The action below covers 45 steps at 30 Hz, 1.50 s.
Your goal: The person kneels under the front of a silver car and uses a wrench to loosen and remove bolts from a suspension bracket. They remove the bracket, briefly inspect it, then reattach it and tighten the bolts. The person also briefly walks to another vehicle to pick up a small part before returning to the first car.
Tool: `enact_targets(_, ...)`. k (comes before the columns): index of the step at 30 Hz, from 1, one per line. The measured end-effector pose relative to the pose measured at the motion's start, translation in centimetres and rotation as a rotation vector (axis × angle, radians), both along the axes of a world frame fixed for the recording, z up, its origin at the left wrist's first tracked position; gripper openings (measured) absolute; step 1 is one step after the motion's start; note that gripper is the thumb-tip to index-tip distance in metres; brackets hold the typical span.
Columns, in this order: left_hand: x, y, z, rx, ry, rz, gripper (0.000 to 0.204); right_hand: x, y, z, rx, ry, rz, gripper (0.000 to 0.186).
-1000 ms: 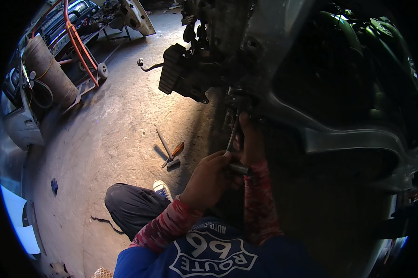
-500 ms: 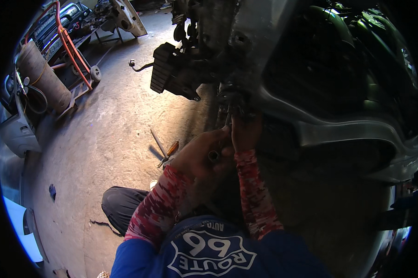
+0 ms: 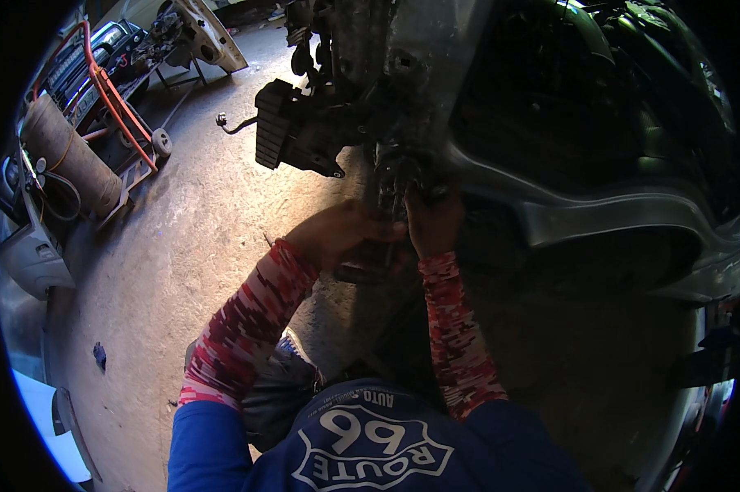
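Two hands (image 3: 333, 232), left now nearer dark assembly (image 3: 300, 135)

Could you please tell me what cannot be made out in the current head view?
What the left hand's grip holds, if anything: head view, hidden by the hand and shadow.
Where the right hand's grip meets the dark metal parts: head view, lost in shadow.
The gauge reading, by the cylinder: head view, too small.
The far side of the white panel: head view, cut off by the dark picture rim.
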<state>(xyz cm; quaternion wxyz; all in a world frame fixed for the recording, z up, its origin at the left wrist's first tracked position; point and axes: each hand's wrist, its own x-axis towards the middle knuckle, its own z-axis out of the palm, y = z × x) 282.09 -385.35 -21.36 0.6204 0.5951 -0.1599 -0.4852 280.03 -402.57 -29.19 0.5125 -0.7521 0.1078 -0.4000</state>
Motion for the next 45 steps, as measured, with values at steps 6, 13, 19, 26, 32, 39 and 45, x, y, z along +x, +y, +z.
enact_targets(6,0.4,0.2,0.0,-0.049,0.025,-0.074,0.031,-0.1,-0.1,-0.3,0.069,0.042,0.056,0.041)
enact_targets(13,-1.1,-0.8,0.5,-0.056,0.013,0.173,0.029,-0.2,-0.2,-0.3,0.033,-0.066,0.068,0.044)
enact_targets(19,-1.1,-0.7,1.2,0.06,-0.066,0.261,0.032,0.0,-0.4,0.0,-0.001,-0.001,0.048,0.044)
enact_targets(26,-0.6,-0.6,0.8,-0.002,0.045,0.266,0.028,-0.1,-0.8,0.4,0.027,-0.041,0.097,0.041)
enact_targets(32,0.1,-0.3,0.1,-0.104,0.123,0.16,0.024,0.2,-1.0,0.2,0.012,-0.127,0.129,0.035)
enact_targets(39,0.0,-0.9,-0.1,-0.127,0.076,0.197,0.027,0.5,-1.2,-0.6,0.061,-0.074,0.14,0.04)
enact_targets(45,-0.2,-0.9,0.9,-0.046,0.014,0.225,0.028,0.4,-0.7,0.1,-0.011,-0.055,0.054,0.048)
